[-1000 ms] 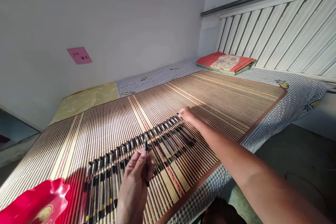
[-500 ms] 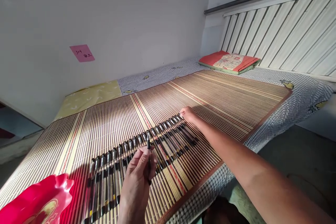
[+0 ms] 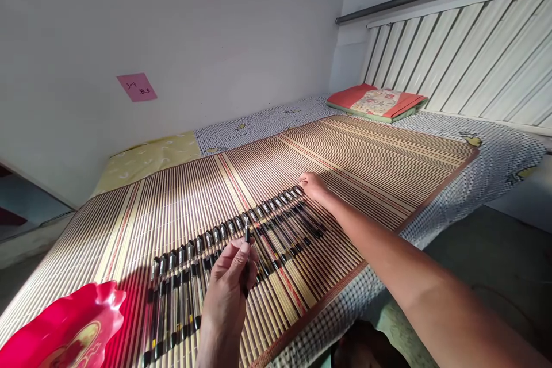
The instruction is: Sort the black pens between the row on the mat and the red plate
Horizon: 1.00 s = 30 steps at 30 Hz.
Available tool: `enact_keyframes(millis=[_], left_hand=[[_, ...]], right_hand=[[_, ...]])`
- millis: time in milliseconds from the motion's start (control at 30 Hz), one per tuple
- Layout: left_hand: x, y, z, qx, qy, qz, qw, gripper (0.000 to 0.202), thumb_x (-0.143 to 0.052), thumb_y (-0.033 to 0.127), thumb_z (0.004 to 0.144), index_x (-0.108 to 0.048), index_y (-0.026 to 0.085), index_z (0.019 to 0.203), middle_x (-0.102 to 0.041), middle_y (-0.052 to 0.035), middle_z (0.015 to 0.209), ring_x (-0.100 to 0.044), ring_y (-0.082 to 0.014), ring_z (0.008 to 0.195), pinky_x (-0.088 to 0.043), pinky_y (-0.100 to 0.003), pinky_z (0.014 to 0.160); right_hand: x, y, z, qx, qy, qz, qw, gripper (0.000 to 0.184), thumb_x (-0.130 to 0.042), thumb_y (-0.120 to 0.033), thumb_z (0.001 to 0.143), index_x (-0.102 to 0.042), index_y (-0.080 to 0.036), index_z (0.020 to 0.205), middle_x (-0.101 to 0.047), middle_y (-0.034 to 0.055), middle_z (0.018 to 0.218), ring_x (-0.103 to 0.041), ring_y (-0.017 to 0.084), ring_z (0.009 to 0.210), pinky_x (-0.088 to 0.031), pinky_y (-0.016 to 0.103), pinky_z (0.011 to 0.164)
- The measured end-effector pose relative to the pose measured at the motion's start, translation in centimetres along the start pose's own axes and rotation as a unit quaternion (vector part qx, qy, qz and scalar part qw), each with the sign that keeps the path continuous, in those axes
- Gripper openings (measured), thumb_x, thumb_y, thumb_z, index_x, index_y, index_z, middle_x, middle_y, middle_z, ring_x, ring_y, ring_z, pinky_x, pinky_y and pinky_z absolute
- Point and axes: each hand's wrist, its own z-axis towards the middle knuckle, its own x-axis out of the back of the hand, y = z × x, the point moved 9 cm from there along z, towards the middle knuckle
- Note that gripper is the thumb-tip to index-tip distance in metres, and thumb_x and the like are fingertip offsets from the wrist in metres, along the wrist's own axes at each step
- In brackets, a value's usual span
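My left hand [image 3: 233, 267] is closed around a dark pen [image 3: 247, 234], its narrow light tip pointing up and its lower end partly hidden by my fingers. At the far end of a slanting row of black pen caps [image 3: 215, 236] with pale clips, my right hand [image 3: 311, 186] pinches the last cap [image 3: 299, 190]; my fingers cover part of it. Below the row, slim pen barrels [image 3: 175, 310] with dark ends lie side by side. More barrels [image 3: 288, 233] lie to the right of my left hand, which hides some of those between.
A slatted bamboo mat [image 3: 366, 155] covers the bed over a checked sheet [image 3: 504, 146]. A red scalloped tray [image 3: 56, 322] sits at the lower left. Folded orange fabric [image 3: 353, 94] lies by the white headboard [image 3: 457, 52]. A pink note [image 3: 137, 87] sticks to the wall.
The view has shifted a little, and the tray shows slightly more to the right. My right hand stays at the far end of the cap row; my left still holds the pen.
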Motion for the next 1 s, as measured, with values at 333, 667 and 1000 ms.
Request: enact_keyframes(millis=[333, 667, 1000], left_hand=[[0.9, 2.0, -0.7, -0.123, 0.076, 0.047, 0.988, 0.040, -0.095, 0.044, 0.071, -0.068, 0.019, 0.086, -0.057, 0.0056, 0.065, -0.048, -0.0076, 0.057, -0.039, -0.018, 0.055], [1.0, 3.1, -2.0, -0.170, 0.112, 0.124, 0.971, 0.035, -0.085, 0.048, 0.081, -0.064, 0.020, 0.085, -0.064, 0.0015, 0.059, -0.053, -0.0129, 0.055, -0.040, -0.024, 0.059], [0.2, 2.0, -1.2, -0.088, 0.031, 0.099, 0.991, 0.049, -0.091, 0.055, 0.072, -0.057, 0.022, 0.083, -0.054, 0.0067, 0.057, -0.044, -0.0095, 0.047, -0.030, -0.021, 0.047]], right_hand=[[-4.6, -13.0, -16.6, 0.226, -0.204, 0.348, 0.887, 0.021, -0.075, -0.042, 0.094, -0.076, -0.022, 0.089, -0.075, 0.0057, 0.090, -0.069, 0.018, 0.082, -0.059, 0.035, 0.080], [-5.7, -14.3, -18.6, 0.188, -0.158, 0.433, 0.867, 0.022, -0.084, -0.041, 0.081, -0.077, -0.021, 0.081, -0.073, 0.0024, 0.082, -0.066, 0.017, 0.080, -0.055, 0.032, 0.082], [-6.3, -13.7, -18.8, 0.185, -0.199, 0.452, 0.850, 0.016, -0.079, -0.039, 0.085, -0.078, -0.023, 0.083, -0.076, 0.0041, 0.091, -0.070, 0.019, 0.090, -0.054, 0.036, 0.094]])
